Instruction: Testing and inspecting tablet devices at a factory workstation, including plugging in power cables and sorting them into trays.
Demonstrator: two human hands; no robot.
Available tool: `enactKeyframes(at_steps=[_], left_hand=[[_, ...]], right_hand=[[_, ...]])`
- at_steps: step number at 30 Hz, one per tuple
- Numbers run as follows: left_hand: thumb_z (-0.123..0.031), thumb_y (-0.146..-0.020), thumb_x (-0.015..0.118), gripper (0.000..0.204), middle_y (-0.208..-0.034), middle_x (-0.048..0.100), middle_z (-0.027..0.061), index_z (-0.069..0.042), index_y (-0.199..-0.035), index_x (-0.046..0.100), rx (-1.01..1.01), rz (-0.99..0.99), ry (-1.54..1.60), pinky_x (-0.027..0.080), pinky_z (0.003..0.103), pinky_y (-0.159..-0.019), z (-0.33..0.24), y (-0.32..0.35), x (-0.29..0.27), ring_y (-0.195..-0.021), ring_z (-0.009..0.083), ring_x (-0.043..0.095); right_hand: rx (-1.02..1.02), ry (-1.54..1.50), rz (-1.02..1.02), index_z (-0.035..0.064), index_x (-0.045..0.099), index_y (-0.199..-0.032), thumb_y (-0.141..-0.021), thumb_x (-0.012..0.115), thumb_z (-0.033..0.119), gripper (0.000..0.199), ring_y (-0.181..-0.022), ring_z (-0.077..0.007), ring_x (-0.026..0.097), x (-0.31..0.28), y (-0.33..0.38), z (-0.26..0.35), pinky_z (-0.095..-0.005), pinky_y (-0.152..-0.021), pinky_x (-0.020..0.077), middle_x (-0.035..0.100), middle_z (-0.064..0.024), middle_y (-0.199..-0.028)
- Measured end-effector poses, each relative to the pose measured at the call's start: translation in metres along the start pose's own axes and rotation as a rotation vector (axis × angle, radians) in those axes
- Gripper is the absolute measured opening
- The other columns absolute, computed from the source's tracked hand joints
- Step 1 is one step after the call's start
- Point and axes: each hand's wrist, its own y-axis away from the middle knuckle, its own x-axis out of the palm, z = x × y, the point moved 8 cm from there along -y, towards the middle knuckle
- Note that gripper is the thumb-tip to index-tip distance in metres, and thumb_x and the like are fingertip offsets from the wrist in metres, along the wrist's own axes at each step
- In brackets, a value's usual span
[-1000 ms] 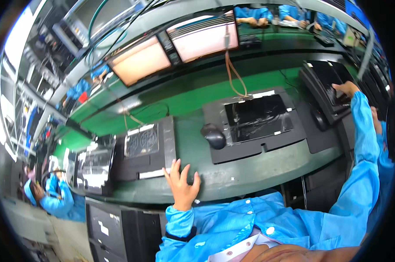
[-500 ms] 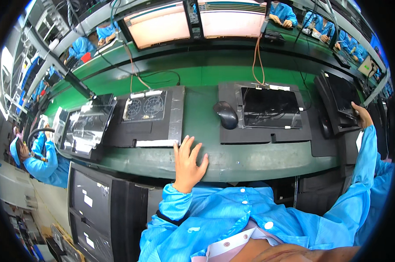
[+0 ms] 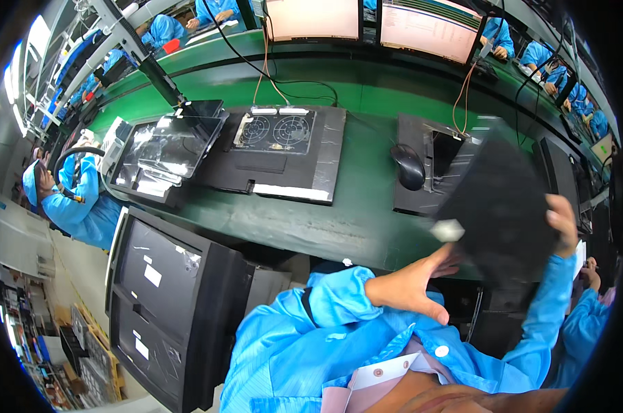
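Note:
A flat black device (image 3: 500, 199) hangs tilted over the green bench's near edge, blurred by motion. My right hand (image 3: 560, 219) grips its right edge, and my left hand (image 3: 416, 283) props it from below at the lower left corner, fingers spread. Both my sleeves are bright blue. Behind the device lies another black unit (image 3: 432, 155) with a cable plugged in, and a black mouse (image 3: 409, 166) sits beside it.
On the green bench (image 3: 352, 213) lie an opened black unit with two fans (image 3: 277, 148) and a foil-wrapped one (image 3: 161, 148). Two lit monitors (image 3: 311, 17) stand behind. A black cabinet (image 3: 167, 296) stands lower left. People in blue sit left and far back.
My right hand has brought the black device from the far right over toward me and lifted it. My left hand left the bench edge and now supports it. The view swung left.

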Motion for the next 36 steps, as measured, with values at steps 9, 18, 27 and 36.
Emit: enactKeyframes(at_steps=[9,18,27,36], left_hand=[[0.006,-0.098,0.064,0.056,-0.148,0.066,0.0146,0.0,-0.153,0.056,0.283,-1.136,0.23,0.05,0.047,-0.118,-0.043,0.173,-0.128,-0.134,0.03,0.066],[-0.038,-0.109,0.054,0.049,-0.138,0.072,0.0152,-0.001,-0.139,0.068,0.161,-1.26,0.581,0.051,0.049,-0.115,-0.045,0.209,-0.16,-0.13,0.0332,0.067],[-0.036,-0.113,0.061,0.03,-0.124,0.078,0.0039,-0.011,-0.125,0.072,0.274,-1.255,0.714,0.06,0.038,-0.085,-0.069,0.176,-0.21,-0.111,0.021,0.075],[-0.027,-0.111,0.063,0.024,-0.134,0.075,0.0084,-0.008,-0.123,0.074,0.458,-1.241,0.495,0.053,0.047,-0.113,-0.094,0.155,-0.194,-0.126,0.0257,0.069]], right_hand=[[-0.543,0.806,0.2,0.0065,0.072,-0.136,-0.105,0.068,0.019,0.034,-0.126,-0.037,0.065,0.305,-0.371,0.025,-0.0474,-0.108,0.0524,0.067,-0.0183,-0.136],[-0.743,0.812,0.444,0.0097,0.08,-0.115,-0.095,0.077,0.017,0.021,-0.139,-0.0374,0.057,0.395,-0.49,-0.058,-0.0521,-0.125,0.0392,0.07,-0.0177,-0.135],[-0.905,1.047,-0.083,0.004,0.07,-0.122,-0.099,0.072,0.012,0.025,-0.094,-0.0357,0.073,0.315,-0.321,0.071,-0.0566,-0.121,0.0399,0.076,-0.0143,-0.097],[-0.808,0.354,0.15,0.0064,0.079,-0.118,-0.098,0.077,0.013,0.021,-0.086,-0.0343,0.071,0.336,-0.166,0.12,-0.0449,-0.082,0.0563,0.078,-0.0121,-0.099]])
